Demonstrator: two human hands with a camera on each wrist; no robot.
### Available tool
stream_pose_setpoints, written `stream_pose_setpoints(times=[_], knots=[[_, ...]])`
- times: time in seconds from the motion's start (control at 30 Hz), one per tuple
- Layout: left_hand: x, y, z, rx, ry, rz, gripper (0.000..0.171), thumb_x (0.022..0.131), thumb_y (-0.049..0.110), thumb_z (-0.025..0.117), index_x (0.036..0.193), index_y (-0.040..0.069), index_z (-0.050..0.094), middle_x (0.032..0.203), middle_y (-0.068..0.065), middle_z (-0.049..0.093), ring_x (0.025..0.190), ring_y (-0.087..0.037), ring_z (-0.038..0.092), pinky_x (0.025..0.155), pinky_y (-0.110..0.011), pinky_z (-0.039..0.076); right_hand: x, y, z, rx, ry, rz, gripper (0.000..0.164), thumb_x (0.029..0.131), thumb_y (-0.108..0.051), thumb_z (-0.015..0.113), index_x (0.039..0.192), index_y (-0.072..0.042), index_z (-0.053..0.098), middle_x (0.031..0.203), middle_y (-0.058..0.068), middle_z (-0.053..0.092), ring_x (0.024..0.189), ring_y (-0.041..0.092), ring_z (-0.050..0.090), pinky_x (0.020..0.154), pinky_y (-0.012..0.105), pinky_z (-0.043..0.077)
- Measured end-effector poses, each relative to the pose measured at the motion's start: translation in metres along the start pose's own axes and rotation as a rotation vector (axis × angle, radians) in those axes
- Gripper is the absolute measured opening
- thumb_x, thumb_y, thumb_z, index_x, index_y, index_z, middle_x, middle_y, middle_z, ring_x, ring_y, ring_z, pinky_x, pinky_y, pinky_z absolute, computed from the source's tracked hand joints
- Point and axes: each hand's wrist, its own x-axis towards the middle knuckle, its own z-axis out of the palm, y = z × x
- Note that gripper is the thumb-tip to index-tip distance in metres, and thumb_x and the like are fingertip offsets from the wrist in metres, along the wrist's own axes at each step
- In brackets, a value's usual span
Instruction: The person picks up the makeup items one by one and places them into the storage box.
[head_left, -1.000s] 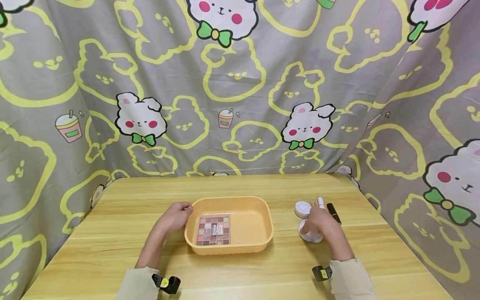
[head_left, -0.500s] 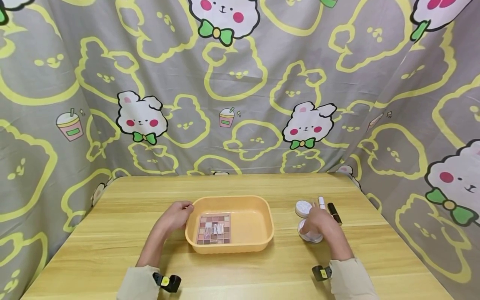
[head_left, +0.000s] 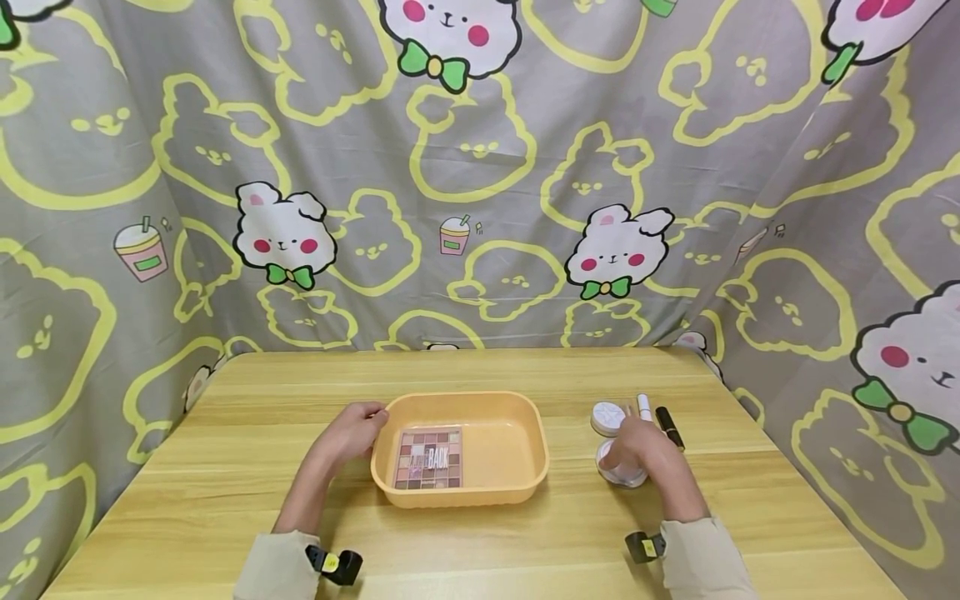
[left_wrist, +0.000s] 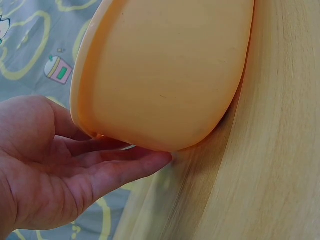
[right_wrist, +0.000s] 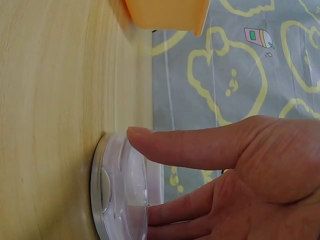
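Note:
My left hand (head_left: 352, 433) grips the left rim of a yellow-orange plastic basin (head_left: 480, 500); in the left wrist view its fingers lie along the outside of the wall (left_wrist: 165, 75). Inside the basin, on the left, lies an eyshadow palette (head_left: 427, 458) with many coloured squares. To the right, my right hand (head_left: 641, 446) holds a round powder compact (head_left: 622, 477) that rests on the table. Seen from the right wrist, the compact (right_wrist: 120, 195) has a clear, domed lid, with the thumb at its near edge and the fingers on the other side.
Just behind the compact stands a white round case (head_left: 607, 418) with a patterned lid. A white tube (head_left: 643, 406) and a black tube (head_left: 670, 427) lie beside the right hand. A patterned curtain (head_left: 480, 317) closes off the wooden table's (head_left: 292, 392) back.
Both hands keep their places on the basin and the compact. The whole view shifts very slightly; nothing else visibly moves.

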Motion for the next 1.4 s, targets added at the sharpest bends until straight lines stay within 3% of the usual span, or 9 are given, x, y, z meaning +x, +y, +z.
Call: stream_pose_setpoints(times=[0.27, 0.53, 0.73, 0.83, 0.9, 1.0, 1.1, 1.23, 1.4], knots=[[0.0, -0.001, 0.0, 0.003, -0.005, 0.004, 0.047, 0.109, 0.016, 0.04, 0.147, -0.011, 0.043, 0.14, -0.03, 0.054, 0.121, -0.038, 0.062, 0.085, -0.047, 0.06, 0.001, 0.001, 0.0, -0.003, 0.004, -0.018, 0.07, 0.079, -0.022, 0.085, 0.122, 0.025, 0.054, 0.152, 0.044, 0.027, 0.102, 0.039, 0.062, 0.079, 0.043, 0.059], [0.0, -0.001, 0.0, 0.001, -0.003, 0.007, 0.044, 0.109, 0.016, 0.04, 0.145, -0.009, 0.047, 0.136, -0.028, 0.058, 0.117, -0.035, 0.064, 0.084, -0.047, 0.06, 0.001, 0.002, 0.0, -0.005, 0.022, -0.056, 0.099, 0.076, -0.021, 0.087, 0.142, 0.027, 0.032, 0.159, 0.039, 0.011, 0.128, 0.053, 0.048, 0.099, 0.05, 0.052], [0.001, 0.0, 0.0, -0.011, -0.008, 0.004, 0.046, 0.109, 0.016, 0.039, 0.146, -0.01, 0.044, 0.138, -0.03, 0.055, 0.12, -0.037, 0.063, 0.086, -0.047, 0.06, -0.001, 0.006, -0.004, 0.041, 0.058, -0.07, 0.101, 0.074, -0.01, 0.082, 0.15, 0.021, 0.022, 0.146, 0.048, 0.031, 0.106, 0.044, 0.058, 0.078, 0.042, 0.058], [0.001, -0.001, 0.0, -0.014, -0.006, 0.003, 0.045, 0.109, 0.016, 0.039, 0.146, -0.01, 0.044, 0.138, -0.029, 0.056, 0.119, -0.036, 0.063, 0.085, -0.047, 0.06, -0.003, 0.008, -0.006, 0.082, 0.066, -0.065, 0.091, 0.076, -0.005, 0.078, 0.148, 0.02, 0.028, 0.134, 0.045, 0.047, 0.093, 0.037, 0.06, 0.064, 0.038, 0.057], [0.001, -0.001, 0.0, -0.008, -0.001, 0.006, 0.045, 0.109, 0.016, 0.04, 0.145, -0.01, 0.045, 0.137, -0.029, 0.057, 0.117, -0.035, 0.064, 0.085, -0.047, 0.06, -0.005, 0.007, -0.009, 0.092, 0.068, -0.058, 0.074, 0.078, -0.002, 0.075, 0.141, 0.019, 0.042, 0.119, 0.039, 0.057, 0.083, 0.032, 0.061, 0.057, 0.037, 0.057], [0.0, -0.001, 0.0, 0.003, 0.003, 0.005, 0.046, 0.108, 0.016, 0.04, 0.146, -0.01, 0.045, 0.138, -0.029, 0.056, 0.117, -0.034, 0.064, 0.084, -0.045, 0.06, -0.007, 0.006, -0.012, 0.064, 0.078, -0.074, 0.04, 0.079, 0.0, 0.071, 0.114, 0.016, 0.062, 0.098, 0.025, 0.062, 0.076, 0.028, 0.06, 0.055, 0.032, 0.054], [0.0, -0.001, 0.0, 0.01, 0.007, 0.004, 0.047, 0.108, 0.017, 0.04, 0.146, -0.01, 0.044, 0.139, -0.029, 0.056, 0.118, -0.034, 0.063, 0.083, -0.045, 0.06, -0.009, 0.007, -0.016, 0.04, 0.088, -0.092, 0.017, 0.079, 0.0, 0.068, 0.093, 0.01, 0.064, 0.087, 0.018, 0.061, 0.072, 0.026, 0.06, 0.053, 0.03, 0.053], [-0.001, 0.0, 0.0, 0.009, 0.008, 0.004, 0.047, 0.108, 0.017, 0.041, 0.146, -0.011, 0.044, 0.139, -0.029, 0.055, 0.118, -0.034, 0.063, 0.083, -0.044, 0.06, -0.012, 0.008, -0.018, 0.057, 0.101, -0.115, 0.014, 0.079, 0.001, 0.064, 0.091, 0.009, 0.063, 0.086, 0.018, 0.061, 0.072, 0.026, 0.06, 0.053, 0.03, 0.055], [-0.001, 0.001, -0.001, 0.009, 0.005, 0.005, 0.047, 0.108, 0.017, 0.04, 0.146, -0.011, 0.044, 0.137, -0.028, 0.057, 0.116, -0.033, 0.064, 0.083, -0.043, 0.06, -0.015, 0.008, -0.019, 0.178, 0.078, -0.108, 0.016, 0.081, 0.004, 0.056, 0.096, 0.01, 0.059, 0.089, 0.021, 0.059, 0.07, 0.027, 0.063, 0.053, 0.036, 0.06]])
